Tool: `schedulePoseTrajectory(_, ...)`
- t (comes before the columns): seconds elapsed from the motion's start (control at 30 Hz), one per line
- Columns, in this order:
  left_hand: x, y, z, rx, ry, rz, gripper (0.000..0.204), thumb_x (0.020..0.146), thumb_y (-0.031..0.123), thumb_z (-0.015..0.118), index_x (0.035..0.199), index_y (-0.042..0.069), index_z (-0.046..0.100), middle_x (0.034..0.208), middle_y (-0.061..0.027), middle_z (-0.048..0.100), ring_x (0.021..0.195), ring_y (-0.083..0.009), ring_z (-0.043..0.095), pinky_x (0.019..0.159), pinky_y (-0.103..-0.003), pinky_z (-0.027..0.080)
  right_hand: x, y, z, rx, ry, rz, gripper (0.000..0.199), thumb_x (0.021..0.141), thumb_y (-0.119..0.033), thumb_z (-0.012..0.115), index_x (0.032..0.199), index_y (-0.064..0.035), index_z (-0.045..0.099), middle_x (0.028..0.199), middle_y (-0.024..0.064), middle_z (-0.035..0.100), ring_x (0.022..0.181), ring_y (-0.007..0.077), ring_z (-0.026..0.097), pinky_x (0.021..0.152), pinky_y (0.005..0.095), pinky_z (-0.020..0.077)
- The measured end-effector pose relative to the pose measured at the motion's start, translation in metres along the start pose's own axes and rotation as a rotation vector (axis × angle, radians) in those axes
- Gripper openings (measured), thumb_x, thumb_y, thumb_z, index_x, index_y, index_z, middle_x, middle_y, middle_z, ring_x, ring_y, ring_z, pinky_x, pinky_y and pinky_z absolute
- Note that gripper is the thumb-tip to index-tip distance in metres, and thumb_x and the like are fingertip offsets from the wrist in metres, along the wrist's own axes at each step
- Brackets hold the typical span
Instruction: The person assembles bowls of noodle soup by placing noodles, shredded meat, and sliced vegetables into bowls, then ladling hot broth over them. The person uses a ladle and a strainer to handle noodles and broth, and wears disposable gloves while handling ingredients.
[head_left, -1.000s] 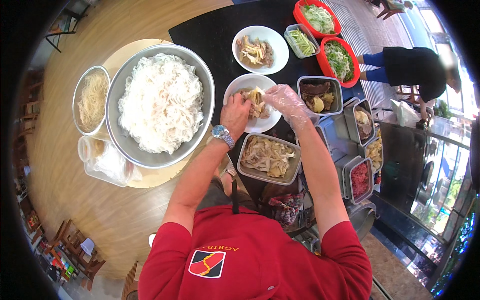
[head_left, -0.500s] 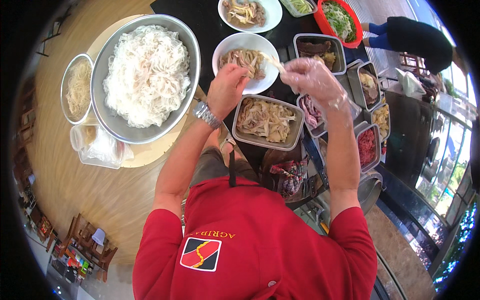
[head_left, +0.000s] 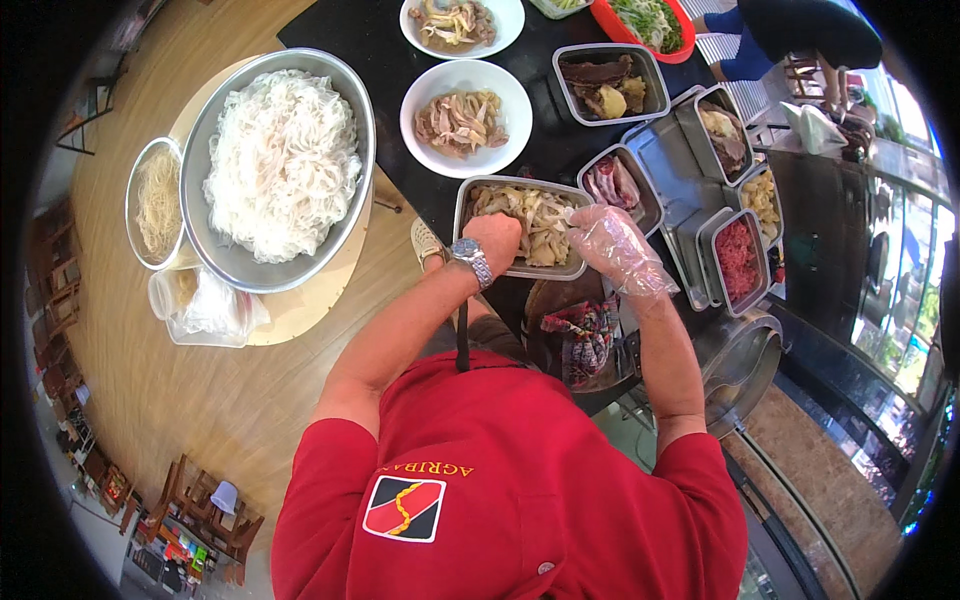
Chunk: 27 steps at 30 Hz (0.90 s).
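A metal tray [head_left: 541,205] of shredded pale meat, apparently chicken [head_left: 545,222], lies in front of me at the table's edge. My left hand [head_left: 494,240], bare with a watch [head_left: 471,259] at the wrist, is curled over the tray's near left part; its fingertips are hidden. At the tray's right end is my right hand [head_left: 620,247] in a clear plastic glove, fingers drawn together by the meat; whatever they pinch cannot be made out. Just beyond the tray stands a white bowl [head_left: 414,118] with meat strips on noodles. A second filled white bowl [head_left: 513,40] stands farther off.
A large metal basin [head_left: 365,170] of white noodles stands left, beside a smaller bowl of thin dry noodles [head_left: 157,205]. Metal trays of sliced meat [head_left: 612,185], cooked meat [head_left: 604,85] and red minced meat [head_left: 738,258] line the right. A red basket [head_left: 672,50] holds greens. Someone in dark clothing [head_left: 810,35] is at far right.
Both hands have come back from over the nearer bowl to the meat tray. The pale strip that my right hand held over the bowl is no longer seen there. My view has shifted slightly.
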<state>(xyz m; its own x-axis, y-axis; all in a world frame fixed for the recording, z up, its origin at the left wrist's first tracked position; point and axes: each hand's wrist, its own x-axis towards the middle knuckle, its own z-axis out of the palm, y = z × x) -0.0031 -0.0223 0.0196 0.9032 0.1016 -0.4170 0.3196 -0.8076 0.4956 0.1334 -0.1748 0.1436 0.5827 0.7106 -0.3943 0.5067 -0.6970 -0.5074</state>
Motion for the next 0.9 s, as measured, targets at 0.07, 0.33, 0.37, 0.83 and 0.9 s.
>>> schedulePoseTrajectory(0.07, 0.002, -0.001, -0.003, 0.001, -0.018, -0.012, 0.016, 0.083, 0.011, 0.065, 0.085, 0.002, 0.077, 0.087, -0.0222, 0.075, 0.084, -0.0383, 0.075, 0.074, -0.047, 0.061, 0.001, 0.002, 0.000, -0.075, -0.054, 0.064, 0.030, 0.088, -0.023, 0.069, 0.102, 0.0031, 0.075, 0.100, 0.0227, 0.074, 0.098, 0.0368, 0.072, 0.092, 0.0433, 0.0544)
schedulePoseTrajectory(0.33, -0.018, -0.009, -0.031, -0.368, 0.138, -0.032, 0.026, 0.079, 0.022, 0.072, 0.089, -0.001, 0.074, 0.086, -0.0197, 0.073, 0.077, -0.0315, 0.072, 0.075, -0.040, 0.058, 0.018, 0.003, 0.015, -0.049, -0.138, 0.094, 0.030, 0.087, -0.025, 0.068, 0.105, -0.0019, 0.077, 0.097, 0.0236, 0.074, 0.095, 0.0383, 0.073, 0.088, 0.0453, 0.0554)
schedulePoseTrajectory(0.37, -0.022, -0.013, -0.038, -0.523, 0.136, -0.069, 0.026, 0.079, 0.022, 0.072, 0.090, -0.001, 0.073, 0.085, -0.0173, 0.074, 0.075, -0.0276, 0.071, 0.075, -0.038, 0.058, 0.020, 0.001, 0.018, -0.080, -0.127, 0.071, 0.030, 0.087, -0.023, 0.067, 0.106, -0.0023, 0.077, 0.098, 0.0239, 0.074, 0.095, 0.0385, 0.073, 0.088, 0.0451, 0.0554)
schedulePoseTrajectory(0.83, 0.018, -0.071, -0.139, -0.893, 0.663, -0.215, 0.029, 0.087, 0.024, 0.073, 0.098, -0.003, 0.072, 0.084, -0.0095, 0.075, 0.074, -0.0153, 0.069, 0.072, -0.030, 0.055, 0.063, -0.032, 0.103, -0.340, -0.131, -0.480, 0.045, 0.080, -0.017, 0.071, 0.125, -0.0128, 0.070, 0.137, 0.0161, 0.063, 0.124, 0.0352, 0.061, 0.104, 0.0478, 0.0506)
schedulePoseTrajectory(0.9, 0.032, -0.077, -0.142, -0.757, 0.649, -0.233, 0.036, 0.086, 0.030, 0.074, 0.102, -0.002, 0.073, 0.092, -0.0171, 0.076, 0.081, -0.0245, 0.074, 0.078, -0.035, 0.057, 0.066, -0.034, 0.118, -0.476, -0.124, -0.503, 0.043, 0.080, -0.019, 0.071, 0.122, -0.0097, 0.070, 0.134, 0.0176, 0.063, 0.124, 0.0358, 0.060, 0.105, 0.0507, 0.0495)
